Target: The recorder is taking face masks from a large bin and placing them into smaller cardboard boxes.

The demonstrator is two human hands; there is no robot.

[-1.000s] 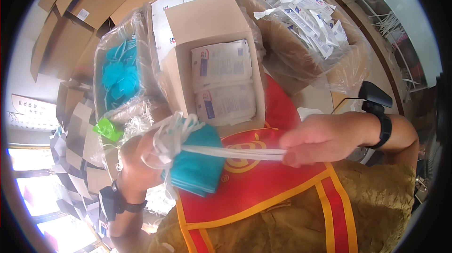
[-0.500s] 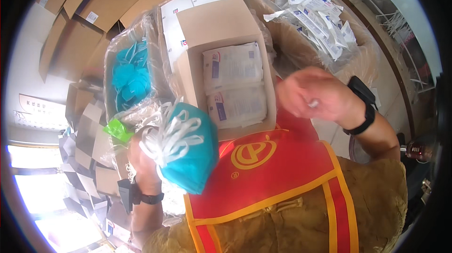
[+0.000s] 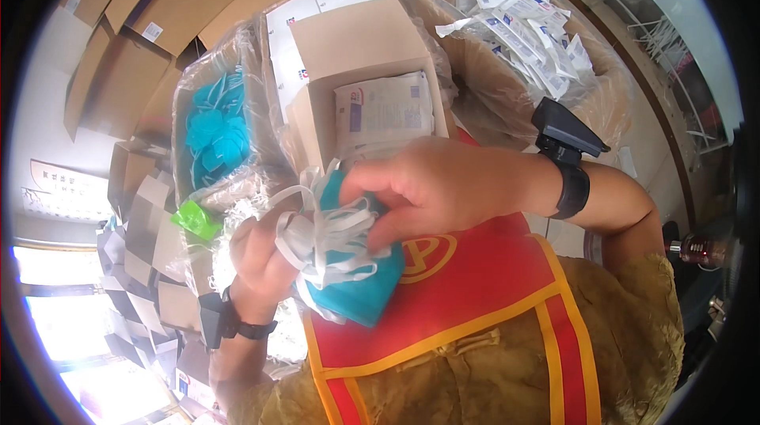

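Observation:
A bundle of teal face masks [image 3: 360,294] hangs in front of my chest, its white ear loops [image 3: 328,243] bunched on the near-left side. My left hand [image 3: 263,263] is closed round the bundle's left side; its fingertips are partly hidden by the loops. From the right, my right hand [image 3: 435,191] reaches across, thumb and fingers curled over the masks' upper edge and the loops. Just beyond my hands stands an open carton [image 3: 360,33] with flat white printed packets [image 3: 388,112] inside; my right hand covers the nearer packets.
A plastic-lined box of teal masks [image 3: 218,128] stands at left, a lined carton of loose white packets [image 3: 526,29] at far right. White boxes [image 3: 289,37] sit behind the open carton. Bright green plastic [image 3: 196,221] lies by my left hand; brown cartons [image 3: 186,5] pile up far left.
My right hand has swung left from beside the open carton onto the mask bundle. The bundle has shifted slightly right, and its loops are now gathered between both hands.

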